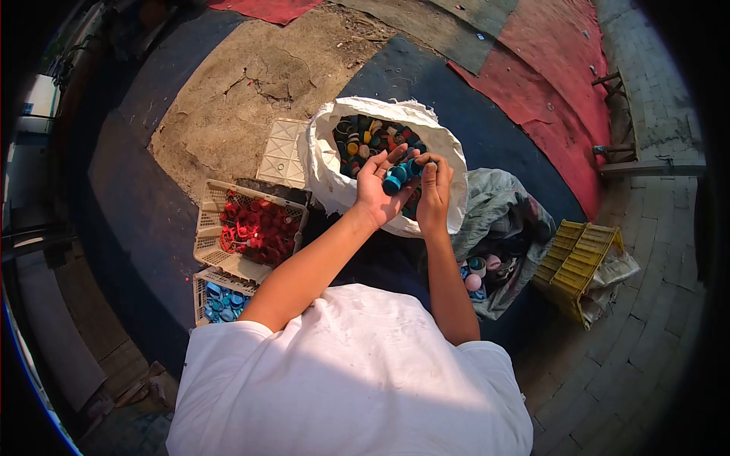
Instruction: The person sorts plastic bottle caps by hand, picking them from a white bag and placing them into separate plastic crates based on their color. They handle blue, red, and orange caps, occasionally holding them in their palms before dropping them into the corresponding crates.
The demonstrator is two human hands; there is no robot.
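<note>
My left hand (378, 190) is cupped palm up over a white sack (327, 171) and holds several blue bottle caps (398, 175). My right hand (436, 190) is beside it, fingers pinched on blue caps at the edge of that pile. The sack stands open on the ground and is full of mixed coloured caps (363, 138). Both forearms reach out from my white shirt.
A cream crate of red caps (257, 228) sits to the left, with a crate of blue caps (222, 302) below it. A grey sack (498, 220) with pale caps lies to the right. A yellow crate (579, 258) lies tipped on the paving. A flat plastic lid (283, 152) lies behind the sack.
</note>
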